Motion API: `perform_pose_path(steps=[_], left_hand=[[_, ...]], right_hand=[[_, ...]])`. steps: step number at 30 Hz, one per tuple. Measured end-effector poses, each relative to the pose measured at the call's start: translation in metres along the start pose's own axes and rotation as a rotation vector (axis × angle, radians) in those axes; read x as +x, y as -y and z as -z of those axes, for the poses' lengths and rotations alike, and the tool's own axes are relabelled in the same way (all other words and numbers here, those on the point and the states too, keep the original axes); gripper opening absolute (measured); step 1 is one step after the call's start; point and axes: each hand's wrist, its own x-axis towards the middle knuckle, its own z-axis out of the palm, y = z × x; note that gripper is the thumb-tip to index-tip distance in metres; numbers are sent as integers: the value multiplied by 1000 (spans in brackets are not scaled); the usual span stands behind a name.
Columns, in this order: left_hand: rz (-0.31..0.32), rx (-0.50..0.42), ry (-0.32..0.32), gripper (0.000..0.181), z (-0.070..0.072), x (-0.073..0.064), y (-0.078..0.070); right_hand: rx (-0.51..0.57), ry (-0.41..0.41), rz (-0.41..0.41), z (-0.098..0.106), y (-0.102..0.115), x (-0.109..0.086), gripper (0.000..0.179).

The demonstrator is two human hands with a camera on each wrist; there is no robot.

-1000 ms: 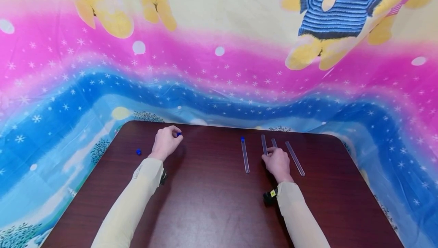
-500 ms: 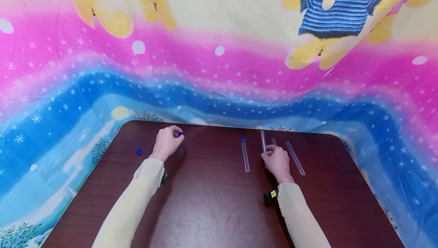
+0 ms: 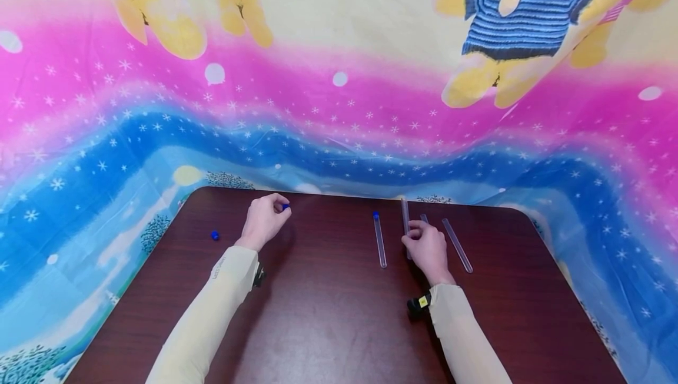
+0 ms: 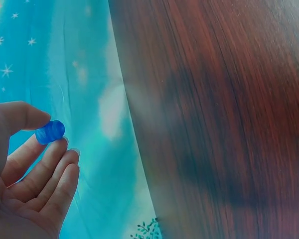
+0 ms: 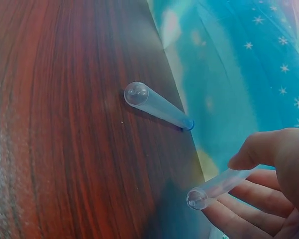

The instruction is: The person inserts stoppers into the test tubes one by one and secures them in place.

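Observation:
Between thumb and fingers of my left hand (image 3: 262, 222) is a small blue ribbed cap (image 4: 50, 132), held above the table's back left part. My right hand (image 3: 426, 248) pinches a clear test tube (image 5: 222, 185), its rounded end toward the right wrist camera and its far part pointing to the back edge. Left of that hand lies another test tube (image 3: 379, 245) with a blue cap (image 3: 376, 215) on its end. An uncapped test tube (image 3: 457, 245) lies to the right. One more test tube (image 3: 424, 218) is mostly hidden behind the right hand.
A second loose blue cap (image 3: 214, 235) sits on the table's left side. The dark brown wooden table (image 3: 318, 313) has a back edge close beyond both hands. A patterned cloth (image 3: 339, 119) hangs behind and around it.
The tube in my right hand has risen off the table and shifted slightly left, its far end further back. My left hand has moved a little right with the cap.

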Motion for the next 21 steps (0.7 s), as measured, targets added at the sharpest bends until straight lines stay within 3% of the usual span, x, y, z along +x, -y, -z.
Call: perform_pose_path(steps=[11, 21], left_hand=[[-13, -24, -9, 17, -5, -2, -4], [-10, -39, 4, 19, -7, -4, -12]], right_hand=[[103, 8, 5, 1, 6, -4, 37], [129, 11, 21, 3, 10, -5, 41]])
